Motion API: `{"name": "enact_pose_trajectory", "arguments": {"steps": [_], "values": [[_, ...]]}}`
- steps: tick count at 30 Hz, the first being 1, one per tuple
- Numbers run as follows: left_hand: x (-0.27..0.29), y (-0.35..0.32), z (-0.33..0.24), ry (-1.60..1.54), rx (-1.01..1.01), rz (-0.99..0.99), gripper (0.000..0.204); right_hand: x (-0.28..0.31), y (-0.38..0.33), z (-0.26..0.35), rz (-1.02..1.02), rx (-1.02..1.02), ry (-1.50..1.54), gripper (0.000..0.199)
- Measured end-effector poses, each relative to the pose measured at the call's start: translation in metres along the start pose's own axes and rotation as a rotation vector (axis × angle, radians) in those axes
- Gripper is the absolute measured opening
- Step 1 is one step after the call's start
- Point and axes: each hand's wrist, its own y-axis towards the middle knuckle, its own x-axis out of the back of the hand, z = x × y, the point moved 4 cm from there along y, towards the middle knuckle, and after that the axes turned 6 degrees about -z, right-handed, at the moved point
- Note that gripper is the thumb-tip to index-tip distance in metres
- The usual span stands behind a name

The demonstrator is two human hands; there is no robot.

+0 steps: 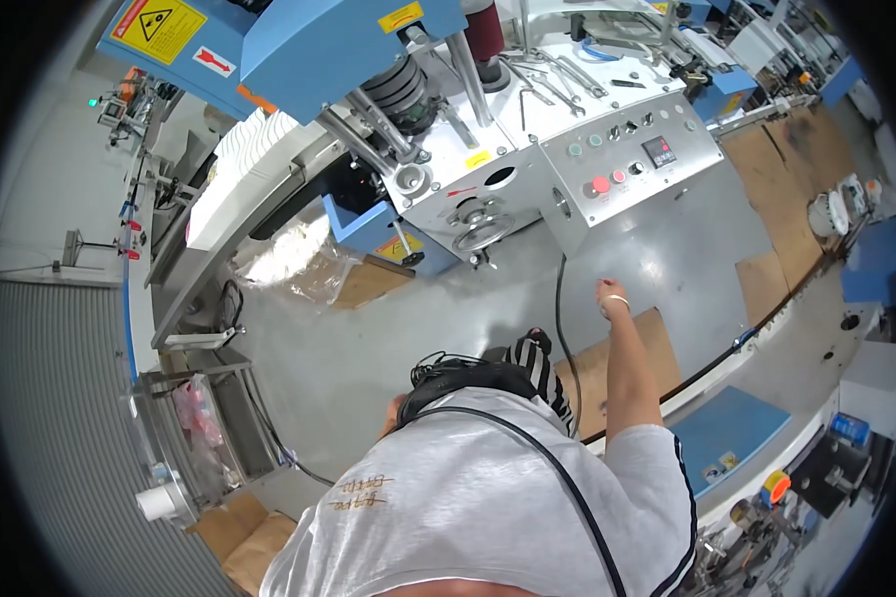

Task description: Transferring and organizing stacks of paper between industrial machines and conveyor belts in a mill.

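Observation:
My right arm reaches forward over the floor, and my right hand hangs in the air with its fingers curled in. A white band circles that wrist, and nothing shows in the fingers. Ahead of it stands a slanted metal control panel with a red knob, buttons and a small display; hand and panel are apart. Only a sliver of my left hand shows at my left side, beside a black waist pouch with a bundle of dark wires. Its fingers are hidden.
A blue-and-white machine with a metal handwheel stands ahead; several wrenches lie on its top. A black cable crosses the floor near cardboard. Clear plastic film lies at left, a blue panel at right.

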Motion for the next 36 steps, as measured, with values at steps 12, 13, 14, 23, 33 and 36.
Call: {"name": "enact_pose_trajectory", "arguments": {"steps": [12,13,14,23,33,36], "values": [[0.118,0.051,-0.05,-0.161,0.004,0.033,0.03,-0.146,-0.285,-0.016,0.905,0.48,-1.126,0.033],[0.117,0.05,-0.05,-0.178,0.013,0.033,0.03,-0.152,-0.304,-0.017,0.71,0.15,-0.841,0.034],[0.114,0.05,-0.044,-0.182,0.022,0.037,0.029,-0.148,-0.334,0.01,0.691,0.166,-0.881,0.034],[0.099,0.037,0.029,-0.3,0.116,0.037,0.029,-0.144,-0.39,0.043,0.63,0.144,-0.819,0.03],[0.108,-0.052,0.124,-0.414,0.42,0.077,0.027,-0.161,-0.405,0.071,0.749,0.237,-1.054,0.033],[0.082,-0.105,0.157,-0.482,0.593,0.054,0.027,-0.175,-0.4,0.088,0.898,0.271,-1.171,0.032]]}}
